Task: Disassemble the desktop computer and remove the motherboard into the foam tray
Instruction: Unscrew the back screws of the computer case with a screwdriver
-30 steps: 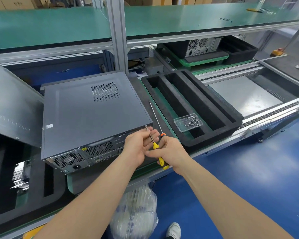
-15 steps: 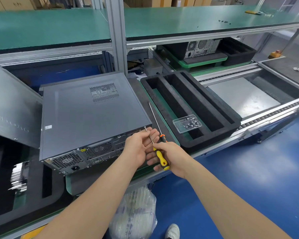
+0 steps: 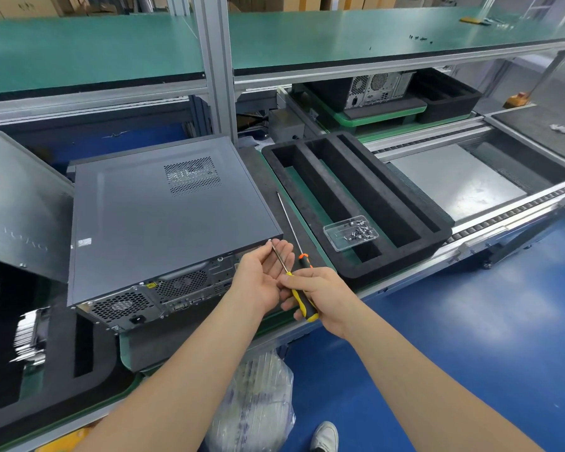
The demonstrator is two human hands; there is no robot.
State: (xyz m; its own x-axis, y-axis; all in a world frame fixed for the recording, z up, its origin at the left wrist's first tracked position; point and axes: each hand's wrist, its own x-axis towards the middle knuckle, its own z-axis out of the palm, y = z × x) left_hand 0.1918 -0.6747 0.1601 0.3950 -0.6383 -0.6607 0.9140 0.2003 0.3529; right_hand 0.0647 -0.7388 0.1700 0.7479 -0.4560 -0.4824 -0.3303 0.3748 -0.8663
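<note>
Workbench (image 3: 256, 171); screwdriver (image 3: 302, 305) handle half inside right hand (image 3: 330, 291).

The screwdriver (image 3: 302, 305) handle hid within the right hand (image 3: 327, 293) (mostly); at nine o'clock the panel (image 3: 20, 203) was cut off.

No legible text anywhere. The desktop computer (image 3: 163, 216) has a small white sticker (image 3: 85, 242) on its top panel near the left edge, print too small to read. There's a yellow warning-triangle label (image 3: 150, 285) on the rear face, beside the fan grilles, symbol not resolvable. The grey panel (image 3: 17, 203) leaning at left carries faint lettering, characters can't be made out. The plastic bag (image 3: 258, 409) on the floor below the bench edge has blue print, blurred.
</note>
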